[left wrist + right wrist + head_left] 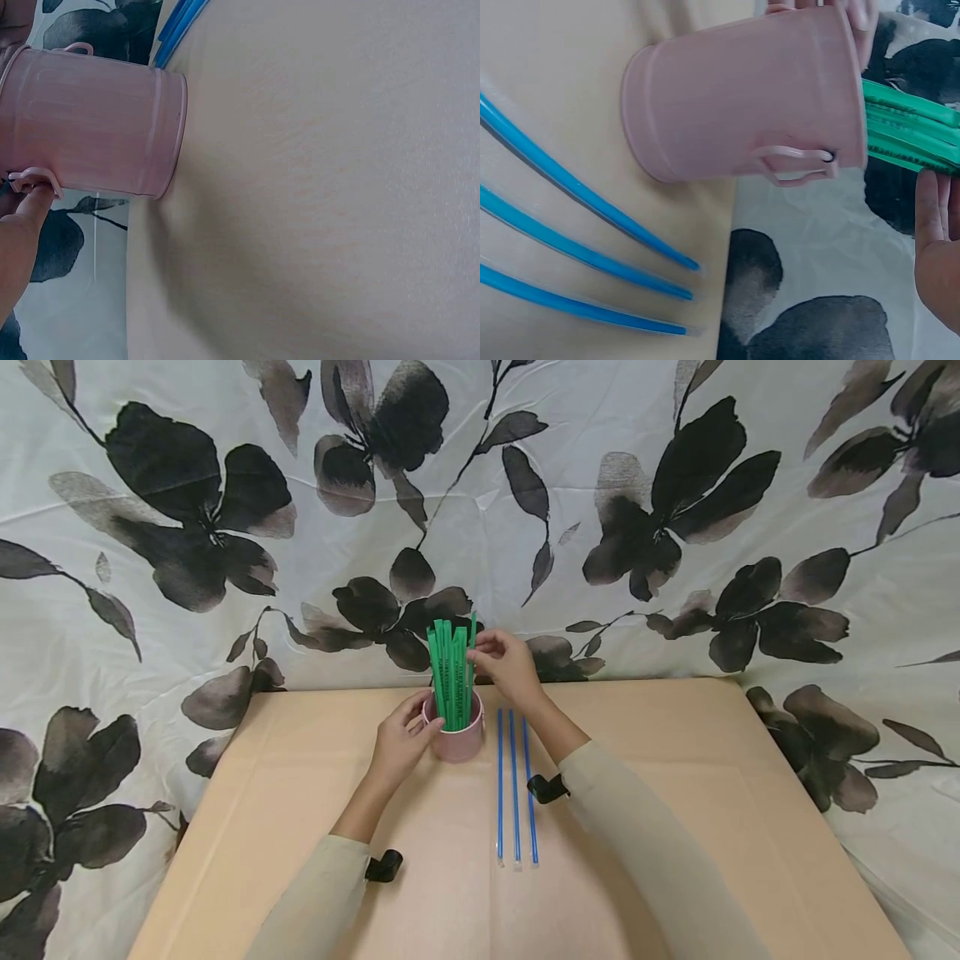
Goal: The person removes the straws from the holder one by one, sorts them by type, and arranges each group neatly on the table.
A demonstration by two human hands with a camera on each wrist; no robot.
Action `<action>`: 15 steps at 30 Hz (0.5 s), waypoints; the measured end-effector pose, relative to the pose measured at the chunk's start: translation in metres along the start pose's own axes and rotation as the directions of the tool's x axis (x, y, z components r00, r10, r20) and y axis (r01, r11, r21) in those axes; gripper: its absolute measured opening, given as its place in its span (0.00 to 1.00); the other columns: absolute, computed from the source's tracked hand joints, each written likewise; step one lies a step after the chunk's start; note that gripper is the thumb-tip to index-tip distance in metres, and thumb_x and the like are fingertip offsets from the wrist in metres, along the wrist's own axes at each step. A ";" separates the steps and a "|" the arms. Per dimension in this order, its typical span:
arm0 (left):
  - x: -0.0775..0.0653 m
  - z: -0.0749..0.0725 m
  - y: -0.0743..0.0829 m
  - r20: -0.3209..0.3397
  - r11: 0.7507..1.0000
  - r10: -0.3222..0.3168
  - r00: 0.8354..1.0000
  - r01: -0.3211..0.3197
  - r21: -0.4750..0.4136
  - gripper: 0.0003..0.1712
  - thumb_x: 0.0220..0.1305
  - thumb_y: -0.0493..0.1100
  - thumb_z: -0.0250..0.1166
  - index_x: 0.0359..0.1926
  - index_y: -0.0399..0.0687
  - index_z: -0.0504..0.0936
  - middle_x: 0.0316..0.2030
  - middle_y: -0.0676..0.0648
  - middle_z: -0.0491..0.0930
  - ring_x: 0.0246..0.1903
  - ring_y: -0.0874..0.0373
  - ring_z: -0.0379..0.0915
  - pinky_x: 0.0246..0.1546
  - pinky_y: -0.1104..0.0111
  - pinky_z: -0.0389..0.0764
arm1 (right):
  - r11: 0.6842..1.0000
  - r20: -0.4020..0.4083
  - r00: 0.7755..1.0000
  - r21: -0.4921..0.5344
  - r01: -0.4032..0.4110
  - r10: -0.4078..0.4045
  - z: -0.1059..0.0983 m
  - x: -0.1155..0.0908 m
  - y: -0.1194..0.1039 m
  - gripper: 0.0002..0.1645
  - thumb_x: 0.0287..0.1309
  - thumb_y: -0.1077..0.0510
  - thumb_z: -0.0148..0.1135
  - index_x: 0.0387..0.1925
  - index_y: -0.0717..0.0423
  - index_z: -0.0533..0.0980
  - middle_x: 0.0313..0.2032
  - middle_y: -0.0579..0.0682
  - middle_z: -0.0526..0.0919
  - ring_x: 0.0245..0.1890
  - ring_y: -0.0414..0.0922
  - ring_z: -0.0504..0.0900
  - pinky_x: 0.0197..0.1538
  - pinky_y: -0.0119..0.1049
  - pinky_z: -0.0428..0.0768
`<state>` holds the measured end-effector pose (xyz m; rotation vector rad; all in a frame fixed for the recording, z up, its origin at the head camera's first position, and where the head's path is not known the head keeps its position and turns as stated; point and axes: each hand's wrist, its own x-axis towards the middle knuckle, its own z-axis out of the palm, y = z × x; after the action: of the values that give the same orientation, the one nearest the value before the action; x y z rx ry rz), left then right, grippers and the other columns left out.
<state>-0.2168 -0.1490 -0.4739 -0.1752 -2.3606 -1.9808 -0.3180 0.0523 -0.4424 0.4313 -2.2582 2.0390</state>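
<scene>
A small pink metal bucket (pixel 459 745) with side handles stands upright near the table's far edge. Slim green sticks (pixel 450 677) with dark print, possibly wrapped, rise out of it in a bunch. My left hand (pixel 401 739) holds the bucket at its rim, thumb at the front; in the left wrist view a finger (pixel 34 206) touches one handle (pixel 37 176). On the bucket's right, my right hand (pixel 510 667) pinches one green stick (pixel 472 664) at the bunch's edge. The right wrist view shows those fingertips (pixel 930 202) against the green sticks (pixel 907 124).
Three blue straws (pixel 515 785) in clear wrappers lie side by side on the tan table (pixel 637 727), right of the bucket and partly beneath the right forearm. A white cloth with dark flowers (pixel 480 543) hangs behind the table. Each wrist carries a black camera mount (pixel 384 866).
</scene>
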 end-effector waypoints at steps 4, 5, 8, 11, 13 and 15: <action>0.001 0.002 0.000 -0.011 1.000 0.010 1.000 -0.010 0.000 0.34 0.68 0.32 0.68 0.71 0.29 0.69 0.70 0.29 0.69 0.70 0.33 0.66 0.72 0.46 0.71 | 0.997 0.006 1.000 0.068 0.027 -0.027 -0.008 0.001 -0.008 0.16 0.67 0.62 0.68 0.52 0.66 0.77 0.40 0.50 0.82 0.38 0.42 0.86 0.49 0.47 0.92; 0.002 0.003 0.000 -0.014 1.000 0.014 1.000 -0.014 0.002 0.34 0.68 0.32 0.68 0.71 0.29 0.69 0.70 0.28 0.69 0.70 0.33 0.66 0.72 0.46 0.71 | 0.996 0.006 0.999 0.085 0.034 -0.035 -0.010 0.002 -0.011 0.16 0.67 0.62 0.68 0.51 0.65 0.77 0.39 0.49 0.81 0.38 0.41 0.86 0.49 0.47 0.92; 0.002 0.004 -0.001 -0.022 1.000 0.019 1.000 -0.018 0.008 0.33 0.68 0.32 0.68 0.71 0.28 0.69 0.70 0.28 0.69 0.70 0.33 0.66 0.72 0.45 0.71 | 0.991 -0.002 0.998 0.121 0.062 -0.062 -0.018 0.004 -0.020 0.14 0.66 0.63 0.68 0.49 0.65 0.77 0.38 0.48 0.81 0.38 0.44 0.87 0.47 0.45 0.92; 0.003 0.005 -0.002 -0.026 1.000 0.020 0.999 -0.020 0.012 0.33 0.68 0.32 0.68 0.71 0.28 0.68 0.70 0.28 0.69 0.70 0.33 0.66 0.72 0.45 0.71 | 0.983 -0.018 0.995 0.157 0.095 -0.093 -0.026 0.006 -0.029 0.12 0.65 0.64 0.69 0.47 0.64 0.77 0.38 0.48 0.81 0.41 0.52 0.88 0.46 0.43 0.93; 0.004 0.006 -0.003 -0.029 1.000 0.023 0.999 -0.023 0.011 0.33 0.68 0.32 0.68 0.71 0.28 0.68 0.70 0.27 0.69 0.70 0.34 0.66 0.72 0.45 0.71 | 0.977 -0.031 0.993 0.177 0.119 -0.116 -0.031 0.006 -0.035 0.11 0.65 0.65 0.68 0.46 0.62 0.77 0.38 0.48 0.81 0.42 0.55 0.88 0.45 0.41 0.93; 0.004 0.007 -0.004 -0.033 1.000 0.025 0.999 -0.025 0.010 0.33 0.68 0.32 0.68 0.71 0.28 0.68 0.70 0.27 0.69 0.70 0.33 0.66 0.72 0.46 0.71 | 0.969 -0.044 0.989 0.200 0.146 -0.140 -0.038 0.006 -0.042 0.10 0.65 0.66 0.68 0.45 0.61 0.77 0.38 0.48 0.81 0.41 0.55 0.89 0.45 0.40 0.93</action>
<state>-0.2213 -0.1430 -0.4785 -0.1692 -2.3356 -1.9457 -0.3188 0.0853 -0.3959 0.5563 -1.9477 2.1929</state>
